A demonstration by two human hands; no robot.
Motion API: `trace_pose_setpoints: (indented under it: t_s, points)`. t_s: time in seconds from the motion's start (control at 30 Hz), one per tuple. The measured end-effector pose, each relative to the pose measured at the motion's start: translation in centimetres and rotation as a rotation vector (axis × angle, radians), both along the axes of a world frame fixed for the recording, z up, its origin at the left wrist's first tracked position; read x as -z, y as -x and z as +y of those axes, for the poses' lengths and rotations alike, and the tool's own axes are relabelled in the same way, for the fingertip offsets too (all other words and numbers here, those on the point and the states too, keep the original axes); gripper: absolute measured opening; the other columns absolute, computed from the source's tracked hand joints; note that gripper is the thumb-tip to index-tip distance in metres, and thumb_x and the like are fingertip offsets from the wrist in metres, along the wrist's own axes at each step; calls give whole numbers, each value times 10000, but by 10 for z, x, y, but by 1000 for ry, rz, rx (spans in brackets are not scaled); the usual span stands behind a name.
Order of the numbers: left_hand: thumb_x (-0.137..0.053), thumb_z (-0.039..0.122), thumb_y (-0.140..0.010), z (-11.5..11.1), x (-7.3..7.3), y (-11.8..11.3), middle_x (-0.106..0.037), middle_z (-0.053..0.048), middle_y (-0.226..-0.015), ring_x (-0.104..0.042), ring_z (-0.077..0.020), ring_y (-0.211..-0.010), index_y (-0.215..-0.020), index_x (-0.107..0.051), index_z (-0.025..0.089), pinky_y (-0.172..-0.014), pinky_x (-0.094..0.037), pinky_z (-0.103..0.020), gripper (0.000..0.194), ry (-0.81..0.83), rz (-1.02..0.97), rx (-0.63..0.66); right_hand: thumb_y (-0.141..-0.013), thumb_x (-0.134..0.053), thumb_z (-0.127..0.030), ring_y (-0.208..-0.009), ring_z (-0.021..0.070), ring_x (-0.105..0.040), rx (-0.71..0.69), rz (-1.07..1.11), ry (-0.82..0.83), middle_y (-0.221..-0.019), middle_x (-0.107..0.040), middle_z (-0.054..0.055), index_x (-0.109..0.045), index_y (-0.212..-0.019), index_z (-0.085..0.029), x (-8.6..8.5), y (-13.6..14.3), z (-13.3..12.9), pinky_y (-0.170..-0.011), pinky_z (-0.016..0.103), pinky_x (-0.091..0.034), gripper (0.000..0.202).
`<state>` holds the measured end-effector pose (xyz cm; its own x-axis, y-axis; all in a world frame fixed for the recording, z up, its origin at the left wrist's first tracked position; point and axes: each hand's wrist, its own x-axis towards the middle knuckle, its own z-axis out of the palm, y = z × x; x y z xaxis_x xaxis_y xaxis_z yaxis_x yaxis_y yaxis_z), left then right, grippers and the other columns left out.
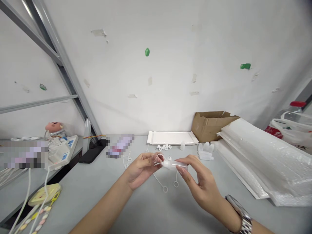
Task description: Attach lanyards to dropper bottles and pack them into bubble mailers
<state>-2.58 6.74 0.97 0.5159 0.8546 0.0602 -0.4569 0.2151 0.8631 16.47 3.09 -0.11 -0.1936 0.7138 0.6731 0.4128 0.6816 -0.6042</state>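
Note:
Near the middle of the grey table, a small translucent plastic bottle lies sideways between my hands. My right hand grips its base end between thumb and fingers, with a metal watch on the wrist. My left hand is closed at the nozzle end, pinching a thin white plastic loop strap there; the fingertips partly hide it. Below and beside the hands lie white straps with ring ends. Several white caps sit behind the hands. More small bottles are grouped to the right, and one stands upright.
A cardboard box and a white padded mailer stand at the wall. Bubble-wrap mailers cover the right side. At left are a black phone-like slab, a power strip, cables and a beaded yellow case.

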Motion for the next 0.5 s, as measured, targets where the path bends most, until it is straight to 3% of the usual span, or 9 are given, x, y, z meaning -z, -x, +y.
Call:
trace_pose_setpoints:
  t_s: [0.5]
  points:
    - [-592,202,-765,3,-3,5,-526,-47,-808,-465,-156,-885,-672,-721,147,-831,-360,-268,168,-109,105,-55,-868,-478,-233,-708,182,-507,-15,-22,13,-720,-566,35,-570,-950,-187,-1,-1,1,-666,345,-412,131]
